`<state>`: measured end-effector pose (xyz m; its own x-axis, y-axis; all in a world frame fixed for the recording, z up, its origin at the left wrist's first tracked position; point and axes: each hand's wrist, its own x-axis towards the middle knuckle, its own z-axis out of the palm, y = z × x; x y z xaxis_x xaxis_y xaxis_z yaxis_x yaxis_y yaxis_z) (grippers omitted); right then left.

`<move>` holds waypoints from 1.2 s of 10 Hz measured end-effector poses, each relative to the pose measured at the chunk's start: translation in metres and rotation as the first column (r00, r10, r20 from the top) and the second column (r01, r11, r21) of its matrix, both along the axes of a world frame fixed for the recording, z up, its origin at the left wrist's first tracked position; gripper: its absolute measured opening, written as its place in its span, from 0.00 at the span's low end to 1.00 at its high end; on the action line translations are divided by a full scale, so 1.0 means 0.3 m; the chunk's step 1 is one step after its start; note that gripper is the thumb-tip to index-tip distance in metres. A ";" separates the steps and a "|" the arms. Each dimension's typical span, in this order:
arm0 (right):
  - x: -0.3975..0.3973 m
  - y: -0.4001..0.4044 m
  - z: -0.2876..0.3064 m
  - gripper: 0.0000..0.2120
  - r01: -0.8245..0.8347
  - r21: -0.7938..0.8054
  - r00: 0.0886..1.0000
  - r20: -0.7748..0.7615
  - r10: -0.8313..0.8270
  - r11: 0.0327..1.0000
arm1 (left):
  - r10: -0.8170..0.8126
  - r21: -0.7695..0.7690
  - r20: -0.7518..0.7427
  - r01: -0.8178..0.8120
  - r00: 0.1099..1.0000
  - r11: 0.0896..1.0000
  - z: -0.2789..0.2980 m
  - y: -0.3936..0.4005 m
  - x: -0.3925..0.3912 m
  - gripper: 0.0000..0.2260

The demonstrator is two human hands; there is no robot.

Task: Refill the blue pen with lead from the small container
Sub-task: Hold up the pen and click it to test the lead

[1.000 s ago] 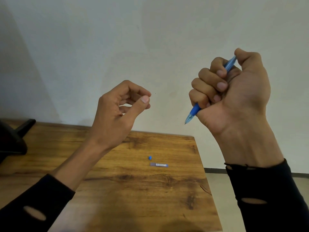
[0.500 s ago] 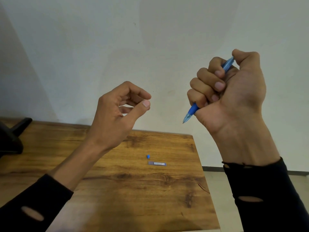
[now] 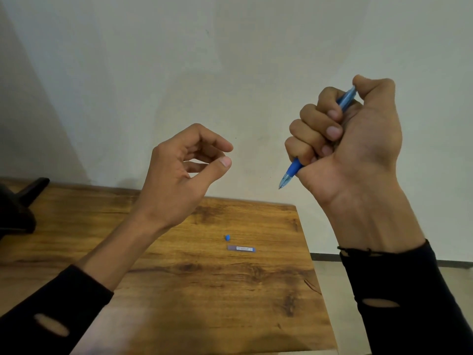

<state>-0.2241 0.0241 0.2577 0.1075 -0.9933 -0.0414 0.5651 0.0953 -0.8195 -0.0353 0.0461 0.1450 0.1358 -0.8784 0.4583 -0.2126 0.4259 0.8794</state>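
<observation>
Hands raised above a table (image 3: 179,290), lead container (image 3: 241,248) lying shut-looking, contents unclear.
Right hand (image 3: 358,149) fists the pen (image 3: 291,172); left hand (image 3: 179,180) pinches thumb toward forefinger, anything held unclear.

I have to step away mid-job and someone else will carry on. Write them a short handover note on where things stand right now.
Right hand: fist closed around the blue pen, tip pointing down-left, thumb over the top end.
Left hand: raised, thumb and forefinger nearly pinched; too small to tell whether a lead is between them.
On the table: the small lead container lying flat, a small blue cap just behind it.
Done: the cap is off, it seems.
Left: feed in the lead, put the cap back.
</observation>
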 end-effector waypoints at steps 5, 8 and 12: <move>-0.005 -0.003 -0.004 0.26 0.005 0.013 1.000 0.010 -0.005 1.000 | -0.028 -0.015 -0.021 0.028 0.999 0.999 -0.004 0.000 -0.008 0.06; -0.007 -0.007 -0.002 0.25 0.012 0.020 1.000 0.007 -0.012 1.000 | -0.036 -0.009 -0.019 0.035 0.999 0.999 -0.007 -0.003 -0.011 0.06; -0.008 -0.011 -0.004 0.25 0.018 0.026 1.000 0.001 -0.018 1.000 | -0.044 -0.005 -0.027 0.044 0.999 0.999 -0.007 -0.006 -0.016 0.06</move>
